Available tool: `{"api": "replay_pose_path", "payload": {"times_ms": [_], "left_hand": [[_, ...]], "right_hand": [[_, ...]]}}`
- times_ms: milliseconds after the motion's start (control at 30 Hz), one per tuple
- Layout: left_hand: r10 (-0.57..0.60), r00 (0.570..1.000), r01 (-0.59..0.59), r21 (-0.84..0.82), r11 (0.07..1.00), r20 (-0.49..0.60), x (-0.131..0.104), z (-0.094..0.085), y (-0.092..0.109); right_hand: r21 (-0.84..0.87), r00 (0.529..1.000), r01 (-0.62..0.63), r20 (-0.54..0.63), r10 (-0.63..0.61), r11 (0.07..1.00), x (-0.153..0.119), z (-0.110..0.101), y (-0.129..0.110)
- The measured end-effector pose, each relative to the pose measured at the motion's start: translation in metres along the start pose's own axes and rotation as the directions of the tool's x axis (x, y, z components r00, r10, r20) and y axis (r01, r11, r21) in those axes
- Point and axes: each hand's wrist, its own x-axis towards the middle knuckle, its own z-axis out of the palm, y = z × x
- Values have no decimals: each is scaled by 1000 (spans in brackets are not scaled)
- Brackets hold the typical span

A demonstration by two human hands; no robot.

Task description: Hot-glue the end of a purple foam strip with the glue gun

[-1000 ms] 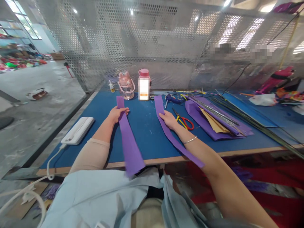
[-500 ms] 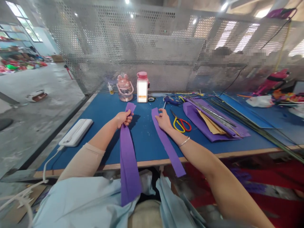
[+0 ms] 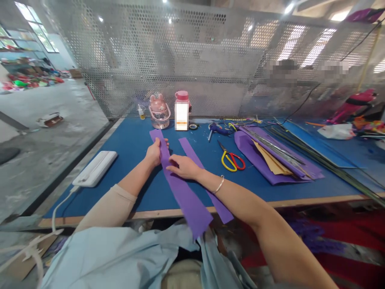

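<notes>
Two long purple felt strips lie side by side on the blue table (image 3: 126, 144), both hanging over its near edge. My left hand (image 3: 155, 152) pinches the left strip (image 3: 183, 192) near its far end. My right hand (image 3: 183, 166) rests flat across both strips, pressing on the left one where it meets the right strip (image 3: 192, 152). The two strips touch or overlap under my right hand.
Yellow-and-red scissors (image 3: 230, 158) lie to the right, beside a pile of purple sheets (image 3: 264, 160) with thin rods. A pink cup (image 3: 159, 112), a pink-capped bottle (image 3: 182, 112) and a glue gun (image 3: 216, 128) stand at the back. A white box (image 3: 94, 168) sits at left.
My right hand has slid left with its strip, bringing it against the left strip. My left hand has laid its strip flat and angled it toward the right.
</notes>
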Motion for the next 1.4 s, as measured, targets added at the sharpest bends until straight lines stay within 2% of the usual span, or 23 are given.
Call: {"api": "replay_pose_path", "payload": {"times_ms": [67,167,267,367,433,567,667,733,833,900,1000,1100,1167,1200,1233,1300,1333,1367,1400], "left_hand": [[45,998,-43,45,998,-46,4,1,1],[103,989,-84,177,981,-101,10,-6,1],[176,974,-107,394,913,-145,16,-22,0],[288,947,-137,637,759,-140,23,-42,1],[328,942,-155,772,616,-72,29,-54,5],[235,961,-223,914,337,148,45,-71,19],[144,954,-286,943,172,263,55,-75,28],[116,951,-298,951,85,288,58,-74,30],[125,958,-259,966,-5,258,58,-68,29],[165,964,-205,978,-30,207,56,-64,25],[265,959,-95,995,-18,97,52,-62,19],[344,938,31,999,25,-38,53,-63,15],[352,931,84,995,50,-96,58,-63,14],[344,933,95,994,58,-109,61,-63,14],[329,938,97,993,62,-112,64,-63,14],[292,951,85,995,61,-99,70,-62,16],[275,957,74,996,58,-87,72,-61,17],[262,962,63,997,53,-74,74,-60,18],[254,965,49,998,46,-59,75,-59,19]], "right_hand": [[100,995,-87,-36,91,991,0,6,-2],[124,975,-160,-138,177,979,2,7,2],[148,986,-156,-34,163,977,2,5,5],[206,993,-56,117,33,977,-2,6,1],[161,984,26,172,-54,987,-4,6,-3],[7,963,181,200,-179,983,-7,4,-7],[-39,968,181,184,-171,983,-5,2,-3],[-44,971,164,181,-154,985,-3,2,0],[-45,968,174,192,-163,984,-1,1,3],[-54,964,190,200,-176,980,-1,0,1],[-65,952,244,208,-226,968,-4,-1,-9],[-18,888,385,280,-365,923,-8,5,-24],[6,838,451,341,-426,892,-10,10,-31],[-11,842,444,345,-414,896,-11,12,-34],[-54,874,402,319,-366,914,-11,13,-35],[-164,956,237,215,-199,958,-10,13,-36],[-197,974,168,183,-132,966,-10,12,-37],[-201,975,149,191,-111,968,-10,12,-38],[-174,962,182,238,-138,968,-10,13,-39]]}}
